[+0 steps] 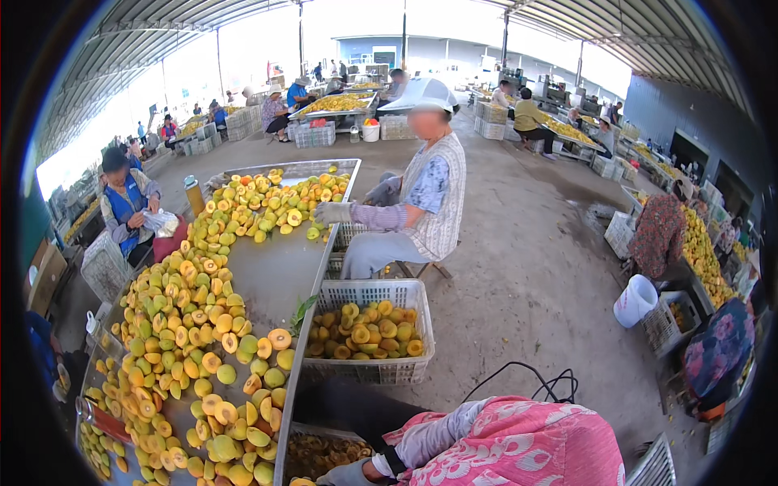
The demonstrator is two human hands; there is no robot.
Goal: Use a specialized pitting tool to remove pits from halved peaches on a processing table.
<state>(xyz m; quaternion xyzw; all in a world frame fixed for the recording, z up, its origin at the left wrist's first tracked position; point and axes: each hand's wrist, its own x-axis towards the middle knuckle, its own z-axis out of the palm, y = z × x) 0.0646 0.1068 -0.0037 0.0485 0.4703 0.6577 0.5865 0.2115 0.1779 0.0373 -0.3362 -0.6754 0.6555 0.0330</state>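
My right hand (346, 474), in a grey glove with a black band at the wrist, is low in the picture and partly cut off by its bottom edge. It is over a crate of brownish pieces (325, 452), too dim to name. A fruit half (302, 482) shows by its fingertips; whether I grip it is unclear. My left hand is out of view. Left of me, a metal-rimmed table (267, 267) bears a heap of yellow-green stone fruit (182, 322), many halved, some with pits showing. Beyond my dark trouser leg stands a plastic crate (419, 304) of fruit halves (371, 331).
A co-worker in a white hat (425, 200) sits at the table, gloved hand by the fruit. Another in a blue vest (127, 206) holds a plastic bag. Bottles (194, 194) stand along the far edge. A black cable (529, 370) and white bucket (635, 301) are at right.
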